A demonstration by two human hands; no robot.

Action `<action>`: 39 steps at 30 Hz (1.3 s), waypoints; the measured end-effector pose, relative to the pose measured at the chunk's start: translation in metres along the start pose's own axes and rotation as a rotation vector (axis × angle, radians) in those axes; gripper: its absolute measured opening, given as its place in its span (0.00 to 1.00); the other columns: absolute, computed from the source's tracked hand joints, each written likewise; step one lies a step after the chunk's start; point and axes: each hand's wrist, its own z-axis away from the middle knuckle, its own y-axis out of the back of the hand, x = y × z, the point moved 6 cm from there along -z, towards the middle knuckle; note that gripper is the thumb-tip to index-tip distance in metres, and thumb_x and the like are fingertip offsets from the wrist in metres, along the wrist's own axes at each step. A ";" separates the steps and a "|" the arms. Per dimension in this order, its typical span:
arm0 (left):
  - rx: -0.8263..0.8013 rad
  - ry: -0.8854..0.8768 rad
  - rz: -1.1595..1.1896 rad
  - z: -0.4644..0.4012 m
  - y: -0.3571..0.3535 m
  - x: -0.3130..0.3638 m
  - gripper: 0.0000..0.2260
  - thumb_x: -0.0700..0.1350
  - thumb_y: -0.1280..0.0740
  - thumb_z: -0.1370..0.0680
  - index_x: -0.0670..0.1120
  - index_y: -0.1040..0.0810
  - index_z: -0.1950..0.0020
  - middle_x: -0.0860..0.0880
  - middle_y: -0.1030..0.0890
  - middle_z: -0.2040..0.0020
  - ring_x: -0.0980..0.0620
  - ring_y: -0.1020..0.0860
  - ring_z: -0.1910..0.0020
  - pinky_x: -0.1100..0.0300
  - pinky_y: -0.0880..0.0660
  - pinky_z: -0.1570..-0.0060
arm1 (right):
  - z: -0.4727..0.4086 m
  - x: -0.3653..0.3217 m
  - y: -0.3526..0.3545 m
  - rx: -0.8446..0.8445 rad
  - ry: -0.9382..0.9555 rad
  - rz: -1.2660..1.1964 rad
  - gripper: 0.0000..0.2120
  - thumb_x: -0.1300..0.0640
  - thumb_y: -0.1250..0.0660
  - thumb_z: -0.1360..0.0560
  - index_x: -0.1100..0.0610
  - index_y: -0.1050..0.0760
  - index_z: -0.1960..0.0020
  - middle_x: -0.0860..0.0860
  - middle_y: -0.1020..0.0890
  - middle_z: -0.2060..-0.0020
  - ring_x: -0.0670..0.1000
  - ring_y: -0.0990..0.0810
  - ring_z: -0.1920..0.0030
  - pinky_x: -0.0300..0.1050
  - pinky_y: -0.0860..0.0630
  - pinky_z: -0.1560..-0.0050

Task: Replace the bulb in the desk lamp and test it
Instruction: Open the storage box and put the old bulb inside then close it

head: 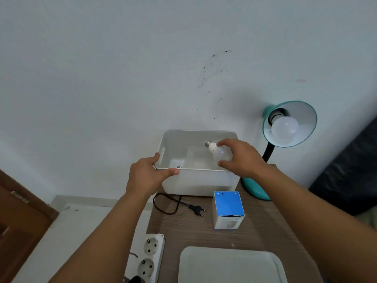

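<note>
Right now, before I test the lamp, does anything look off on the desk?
Yes. The lamp's plug lies loose on the desk, not in the power strip, so the lamp has no power. The right hand holds a bulb over the white bin; the left hand grips its rim.

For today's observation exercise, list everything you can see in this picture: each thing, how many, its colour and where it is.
desk lamp: one, teal with black neck, right rear of table, a white bulb already in its shade
loose bulb: one, white, held over the bin
bin: one, white, at the wall; something metal just shows inside
plug: one, black, lying unplugged before the bin
bulb box: one, blue and white, mid table
power strip: one, white, table's left edge
tray: one, white, near edge
table: one, brown wood
left hand: grip on the bin's rim
right hand: grip on the loose bulb
</note>
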 end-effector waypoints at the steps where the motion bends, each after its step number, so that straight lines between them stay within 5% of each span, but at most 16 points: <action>1: -0.002 0.004 0.000 0.000 0.000 0.000 0.45 0.65 0.22 0.37 0.48 0.29 0.26 0.47 0.22 0.32 0.48 0.24 0.35 0.56 0.26 0.40 | -0.003 -0.001 -0.003 -0.016 -0.010 0.065 0.27 0.45 0.27 0.32 0.43 0.30 0.35 0.47 0.22 0.41 0.52 0.24 0.44 0.50 0.30 0.45; 5: -0.006 0.009 0.005 -0.001 0.000 -0.001 0.44 0.63 0.21 0.37 0.47 0.29 0.26 0.47 0.22 0.33 0.49 0.24 0.35 0.59 0.28 0.42 | -0.009 -0.001 -0.012 -0.056 -0.061 0.186 0.27 0.41 0.28 0.33 0.40 0.30 0.36 0.45 0.21 0.44 0.51 0.24 0.45 0.48 0.37 0.48; 14: -0.043 0.003 0.023 0.002 0.000 0.003 0.44 0.61 0.21 0.36 0.46 0.31 0.25 0.47 0.23 0.31 0.48 0.25 0.34 0.58 0.28 0.40 | -0.009 0.003 -0.015 -0.127 -0.091 0.141 0.34 0.40 0.28 0.33 0.42 0.35 0.30 0.48 0.24 0.36 0.53 0.26 0.37 0.51 0.29 0.40; 18: -0.115 -0.015 0.061 0.009 -0.003 0.006 0.44 0.56 0.20 0.33 0.45 0.36 0.22 0.48 0.25 0.29 0.48 0.25 0.34 0.62 0.30 0.42 | 0.012 -0.003 0.001 -0.004 -0.013 0.091 0.31 0.42 0.31 0.28 0.44 0.36 0.28 0.49 0.25 0.34 0.54 0.26 0.36 0.52 0.30 0.38; 24: -0.135 -0.050 0.057 0.037 -0.002 0.004 0.51 0.55 0.21 0.31 0.50 0.50 0.18 0.48 0.38 0.21 0.46 0.35 0.25 0.50 0.35 0.29 | 0.073 0.011 0.027 0.258 0.017 -0.180 0.25 0.50 0.31 0.26 0.46 0.31 0.31 0.46 0.24 0.35 0.49 0.25 0.37 0.46 0.28 0.40; 30: 0.079 -0.151 0.034 0.093 0.001 0.001 0.35 0.53 0.25 0.27 0.51 0.35 0.23 0.48 0.28 0.30 0.49 0.30 0.32 0.52 0.31 0.33 | 0.145 0.051 0.003 0.250 -0.072 -0.276 0.22 0.53 0.30 0.28 0.45 0.28 0.35 0.42 0.22 0.42 0.46 0.24 0.41 0.44 0.27 0.42; 35: -0.081 -0.141 0.034 0.146 -0.035 -0.012 0.25 0.51 0.26 0.25 0.50 0.26 0.30 0.52 0.22 0.40 0.55 0.24 0.44 0.63 0.28 0.46 | 0.204 0.079 -0.035 0.124 -0.173 -0.280 0.26 0.54 0.29 0.28 0.47 0.31 0.32 0.46 0.24 0.37 0.46 0.26 0.37 0.45 0.27 0.40; 39: -0.229 -0.119 0.020 0.189 -0.067 -0.029 0.26 0.53 0.28 0.24 0.52 0.29 0.28 0.54 0.25 0.35 0.55 0.26 0.38 0.62 0.31 0.41 | 0.250 0.091 -0.066 0.012 -0.270 -0.311 0.27 0.51 0.30 0.26 0.43 0.35 0.30 0.42 0.28 0.34 0.45 0.29 0.34 0.42 0.31 0.40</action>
